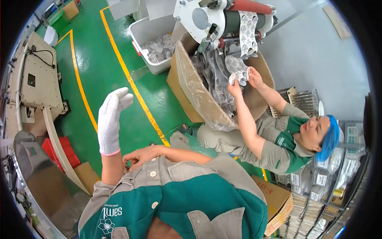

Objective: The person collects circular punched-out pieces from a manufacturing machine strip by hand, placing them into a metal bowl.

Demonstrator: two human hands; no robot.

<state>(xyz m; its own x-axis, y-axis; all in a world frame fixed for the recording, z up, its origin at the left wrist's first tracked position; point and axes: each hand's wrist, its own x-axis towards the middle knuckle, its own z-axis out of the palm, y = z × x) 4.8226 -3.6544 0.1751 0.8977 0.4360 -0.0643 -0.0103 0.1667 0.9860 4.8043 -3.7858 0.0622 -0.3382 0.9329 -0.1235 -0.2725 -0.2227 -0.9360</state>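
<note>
My left hand (114,117) wears a white knitted glove with a pink cuff. It is raised above the green floor, its fingers stretched out and slightly bent, holding nothing. Bare, my right hand (144,154) lies across my front, close beside my left forearm (112,169). Its fingers are curled, and their tips are partly hidden, so what they hold, if anything, does not show. Both hands are apart from the lined cardboard box (187,93) ahead, which contains grey-white printed strips (215,79) with cut-outs.
At right, a co-worker (292,137) in a blue hair cover holds a printed strip (238,73) over the box. A roller machine (223,22) feeds a strip down. A white bin (153,44) holds translucent pieces. Beige machinery (39,75) stands at left; a carton (272,199) is at lower right.
</note>
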